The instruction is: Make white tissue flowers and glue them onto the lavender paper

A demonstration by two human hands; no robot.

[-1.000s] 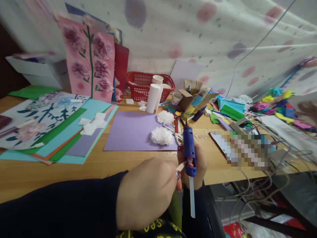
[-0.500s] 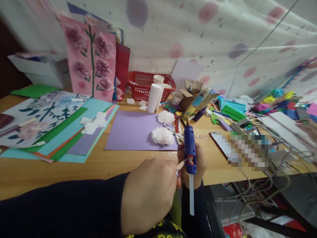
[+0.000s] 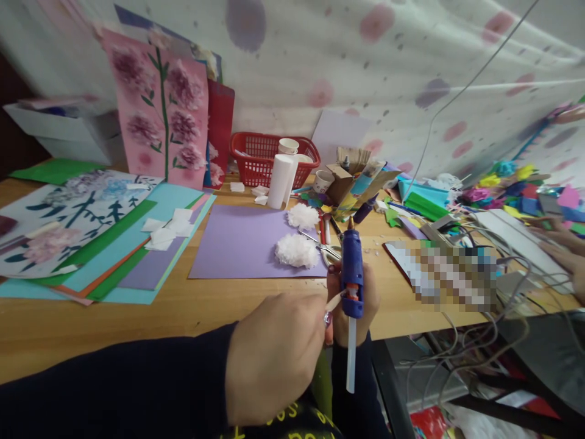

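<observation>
A blue glue gun [image 3: 351, 268] is upright, nozzle up, in my right hand [image 3: 369, 302], whose fingers wrap round it. From its lower end sticks a translucent glue stick [image 3: 351, 356]. My left hand [image 3: 276, 353] is closed on a small pale pointed stick [image 3: 336, 300], its tip against the gun's opening. Beyond my hands, two white fluffy paper flowers [image 3: 297, 251] rest on a purple sheet [image 3: 242, 241]. Scissors [image 3: 320, 245] lie across the sheet's right edge, partly hidden behind the glue gun.
A red basket [image 3: 256, 161] stands behind a white roll [image 3: 280, 183]. Coloured sheets [image 3: 141, 259] lie at left, near a pink flower picture [image 3: 137, 103]. Cables [image 3: 516, 268] and paper scraps crowd the right. Another person's hands [image 3: 564, 250] are at the far right edge.
The view has shifted slightly, so the table's things appear a little further left. Another person's hands show more at the right edge. My grip on the glue gun and stick looks the same.
</observation>
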